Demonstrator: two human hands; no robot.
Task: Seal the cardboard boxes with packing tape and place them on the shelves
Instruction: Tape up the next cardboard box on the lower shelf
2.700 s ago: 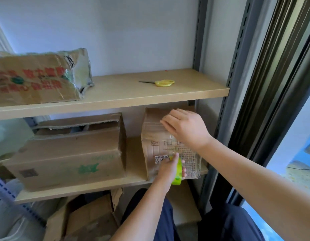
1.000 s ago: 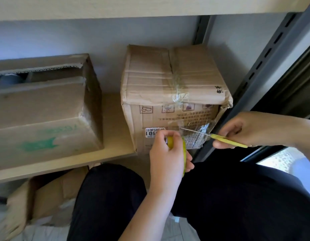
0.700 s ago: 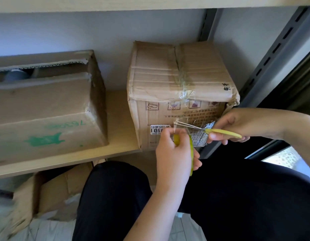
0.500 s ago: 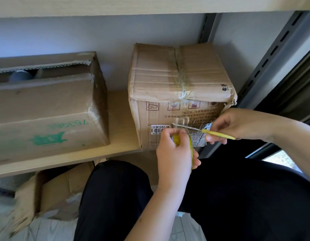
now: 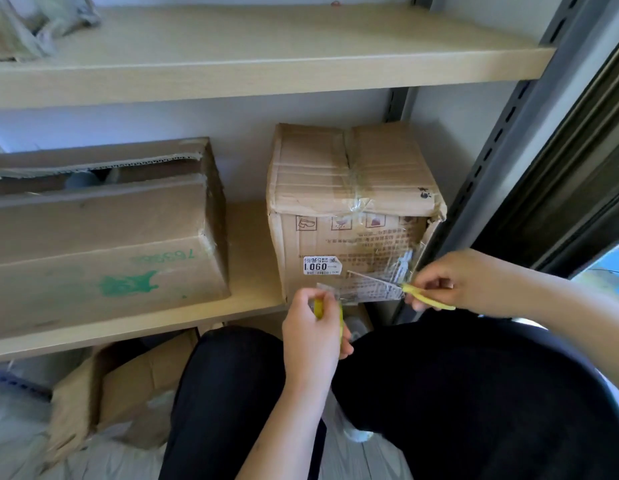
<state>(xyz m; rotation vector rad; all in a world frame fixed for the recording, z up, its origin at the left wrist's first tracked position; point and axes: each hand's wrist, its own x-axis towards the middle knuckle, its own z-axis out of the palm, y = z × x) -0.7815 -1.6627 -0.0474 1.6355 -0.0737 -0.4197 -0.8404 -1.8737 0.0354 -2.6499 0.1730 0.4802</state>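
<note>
A person's left hand point(image 5: 313, 327) gripped the tape roll point(image 5: 319, 308) while the right hand point(image 5: 450, 282) pinched yellow scissors point(image 5: 424, 296) at three o'clock, beside the shelved, crumpled cardboard box point(image 5: 349, 209), likely light, best held by its corners.

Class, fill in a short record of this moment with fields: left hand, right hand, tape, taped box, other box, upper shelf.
left hand: left hand grips the yellow-green tape roll
right hand: right hand holds the yellow-handled scissors
tape: clear tape strip stretched from roll to box front, scissor blades at it
taped box: small box on the lower shelf, top seam taped
other box: large box beside it, top flaps not closed
upper shelf: upper shelf above
</note>
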